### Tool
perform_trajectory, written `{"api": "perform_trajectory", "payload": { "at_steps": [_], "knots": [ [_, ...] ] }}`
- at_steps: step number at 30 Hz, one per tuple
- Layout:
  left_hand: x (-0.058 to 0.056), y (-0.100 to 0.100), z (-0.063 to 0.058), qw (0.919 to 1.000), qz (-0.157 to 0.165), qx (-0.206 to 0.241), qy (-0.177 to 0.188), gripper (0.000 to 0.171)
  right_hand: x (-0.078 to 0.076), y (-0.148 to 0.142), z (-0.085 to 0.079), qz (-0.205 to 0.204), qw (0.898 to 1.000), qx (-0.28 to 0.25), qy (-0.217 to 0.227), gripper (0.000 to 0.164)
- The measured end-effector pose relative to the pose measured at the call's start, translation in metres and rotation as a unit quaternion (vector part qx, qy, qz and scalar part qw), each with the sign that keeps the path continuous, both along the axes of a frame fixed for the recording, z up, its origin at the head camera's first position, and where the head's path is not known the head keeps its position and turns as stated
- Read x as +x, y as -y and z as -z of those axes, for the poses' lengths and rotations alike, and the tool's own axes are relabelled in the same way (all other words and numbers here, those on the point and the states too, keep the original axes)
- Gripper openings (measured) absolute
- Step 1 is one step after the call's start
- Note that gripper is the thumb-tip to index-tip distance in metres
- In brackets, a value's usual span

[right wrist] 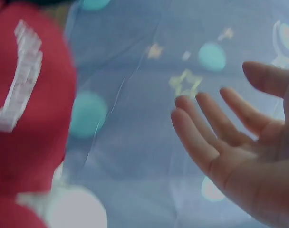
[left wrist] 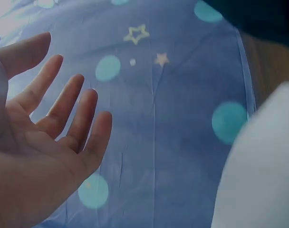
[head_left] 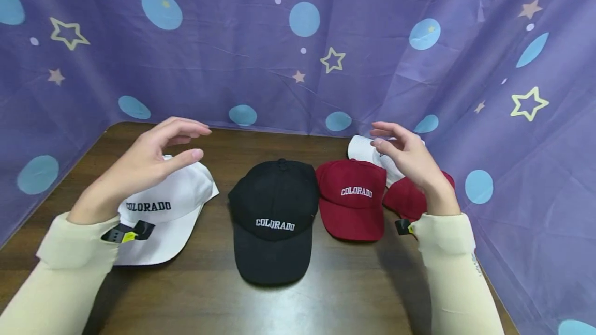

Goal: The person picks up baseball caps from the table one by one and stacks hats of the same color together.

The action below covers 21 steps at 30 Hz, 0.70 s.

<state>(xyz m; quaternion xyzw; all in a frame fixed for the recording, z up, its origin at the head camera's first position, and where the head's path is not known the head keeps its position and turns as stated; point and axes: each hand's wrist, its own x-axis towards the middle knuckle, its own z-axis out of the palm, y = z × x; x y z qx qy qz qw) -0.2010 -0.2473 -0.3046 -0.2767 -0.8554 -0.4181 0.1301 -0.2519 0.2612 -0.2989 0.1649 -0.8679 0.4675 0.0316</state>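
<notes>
My left hand [head_left: 151,154] hovers over a white cap [head_left: 186,190] marked COLORADO, holding nothing. Its fingers [left wrist: 73,102] are spread and slightly bent in the left wrist view. Over on the right, my right hand [head_left: 410,156] is raised above a second red cap [head_left: 405,198] and another white cap [head_left: 360,147], both partly covered by the hand and wrist. Its fingers [right wrist: 216,121] are loosely extended around nothing. Between the hands lie a black cap [head_left: 274,195] and a red cap [head_left: 351,174], side by side, brims toward me, each lettered COLORADO.
A brown wooden table [head_left: 205,288] carries the caps. Behind it and along both sides hangs a purple curtain [head_left: 261,30] with stars and blue dots. Small black devices sit at both wrists. The front red cap overlaps the caps behind it on the right.
</notes>
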Motion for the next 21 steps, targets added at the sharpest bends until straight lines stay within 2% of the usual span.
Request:
{"api": "perform_trajectory", "payload": {
  "at_steps": [4,9,18,21],
  "knots": [
    [-0.006,-0.023,0.005,0.9998,0.015,0.009,-0.004,0.041,-0.012,-0.028,0.010,0.100,0.995,0.020,-0.005,0.049],
    [-0.010,-0.049,0.011,0.9990,0.044,0.013,-0.005,0.042,-0.029,-0.056,0.024,0.204,0.978,0.043,0.009,0.056],
    [-0.009,-0.079,0.015,0.9958,0.090,0.012,-0.013,0.039,-0.050,-0.080,0.047,0.277,0.956,0.080,0.048,0.074],
    [-0.007,-0.085,0.018,0.9946,0.102,0.011,-0.011,0.039,-0.056,-0.086,0.055,0.295,0.948,0.094,0.074,0.080]
  ]
}}
